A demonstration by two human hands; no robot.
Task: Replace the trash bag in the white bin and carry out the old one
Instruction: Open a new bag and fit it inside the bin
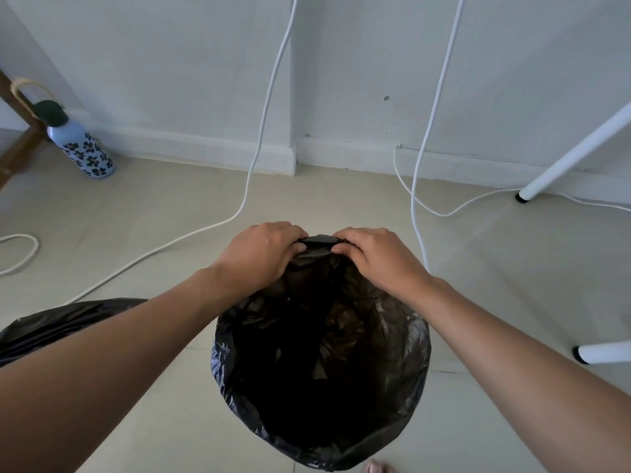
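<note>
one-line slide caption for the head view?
Left hand and right hand pinch the far rim of an open black plastic trash bag above the tiled floor.

The bag (321,363) lining the bin is glossy black, darkest in its hollow. A second bag (65,322) at the left is the same black. The bottle (82,148) is pale blue with dark flowers and a dark green cap. The cords (263,131) are white, as are the wall (170,63) and the furniture legs (573,155), which end in black tips. The floor (136,421) is beige tile.
</note>
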